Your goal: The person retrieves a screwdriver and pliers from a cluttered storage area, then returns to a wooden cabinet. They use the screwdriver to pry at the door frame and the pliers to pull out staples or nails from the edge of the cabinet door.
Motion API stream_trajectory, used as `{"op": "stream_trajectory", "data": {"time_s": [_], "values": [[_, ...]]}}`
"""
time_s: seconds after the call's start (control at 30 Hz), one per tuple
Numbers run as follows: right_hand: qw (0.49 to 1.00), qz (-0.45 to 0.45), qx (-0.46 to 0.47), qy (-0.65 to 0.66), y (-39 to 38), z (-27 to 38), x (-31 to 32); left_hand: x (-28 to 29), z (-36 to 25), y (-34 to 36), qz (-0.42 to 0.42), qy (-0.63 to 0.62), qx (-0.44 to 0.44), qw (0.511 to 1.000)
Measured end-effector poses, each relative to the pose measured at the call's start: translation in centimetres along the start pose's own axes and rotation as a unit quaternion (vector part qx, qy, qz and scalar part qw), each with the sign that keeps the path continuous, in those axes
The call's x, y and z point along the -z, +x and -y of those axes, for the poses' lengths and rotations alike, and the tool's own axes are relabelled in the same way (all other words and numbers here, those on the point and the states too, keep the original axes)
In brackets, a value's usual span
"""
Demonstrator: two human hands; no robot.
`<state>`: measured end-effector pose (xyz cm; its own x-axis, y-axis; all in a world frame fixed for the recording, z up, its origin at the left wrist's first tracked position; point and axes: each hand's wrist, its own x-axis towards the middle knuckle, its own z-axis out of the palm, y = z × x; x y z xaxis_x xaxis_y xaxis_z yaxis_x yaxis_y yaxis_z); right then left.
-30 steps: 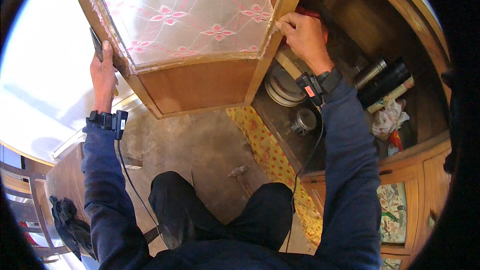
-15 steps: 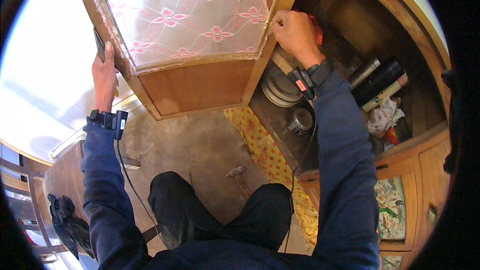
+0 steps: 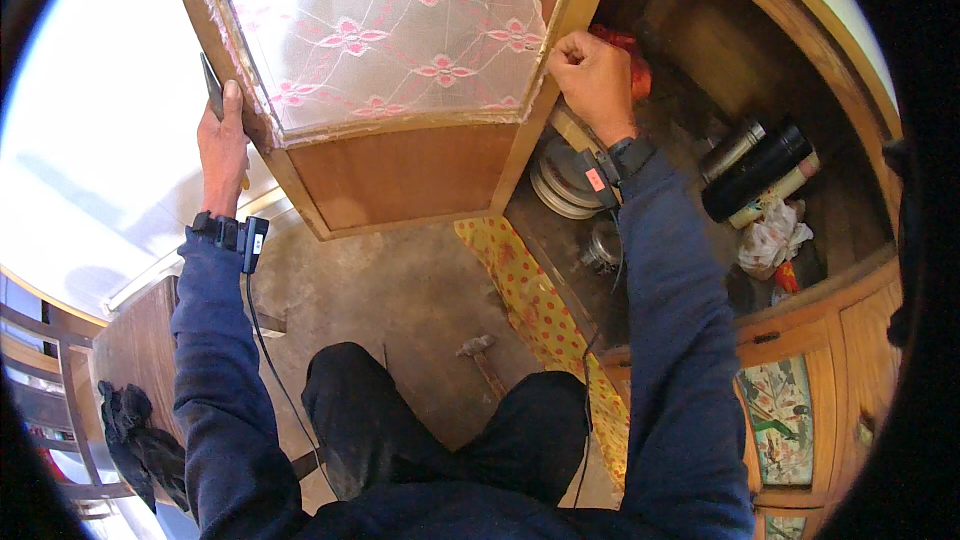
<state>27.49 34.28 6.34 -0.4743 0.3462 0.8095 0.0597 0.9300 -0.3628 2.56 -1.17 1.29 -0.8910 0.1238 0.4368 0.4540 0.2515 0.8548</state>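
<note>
A wooden cabinet door [image 3: 408, 178] stands swung out in front of me. Its upper opening is covered with white lace-like fabric [image 3: 425, 35] with pink flowers, ragged along the edges. My left hand [image 3: 224, 152] grips at the door's left edge, thumb on the frame. A dark pointed tool [image 3: 211, 86] sticks up from that hand, and a bit of yellow shows below; its kind is not clear. My right hand [image 3: 598, 85] is closed in a pinch at the door's right frame, beside the fabric's edge. What its fingertips hold, if anything, is hidden.
Inside the open cabinet [image 3: 680, 270] are stacked plates [image 3: 562, 185], a glass jar [image 3: 604, 246], a black flask [image 3: 757, 172], a plastic bag [image 3: 775, 238] and a red bag [image 3: 637, 65]. A hammer [image 3: 484, 360] lies on the floor by my knees. A wooden chair stands at left.
The door and both hands appear slightly farther right and lower in the picture. My right hand has slid a little down along the door's frame, still pinched. My left hand keeps its hold.
</note>
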Motion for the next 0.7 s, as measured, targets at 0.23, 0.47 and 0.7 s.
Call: {"op": "stream_trajectory", "data": {"time_s": [0.23,0.47,0.7], "values": [[0.999,-0.017,0.022,0.016,0.1,-0.6,-0.1,0.1,0.1,0.2,0.016,-0.003,0.020,1.000],[0.997,-0.056,0.004,0.051,-0.9,-0.5,-0.9,-0.2,0.2,0.2,0.000,-0.015,-0.002,1.000],[0.997,-0.037,-0.015,0.060,-1.1,-0.9,-0.6,-0.2,0.1,0.2,0.001,-0.019,0.014,1.000]]}}
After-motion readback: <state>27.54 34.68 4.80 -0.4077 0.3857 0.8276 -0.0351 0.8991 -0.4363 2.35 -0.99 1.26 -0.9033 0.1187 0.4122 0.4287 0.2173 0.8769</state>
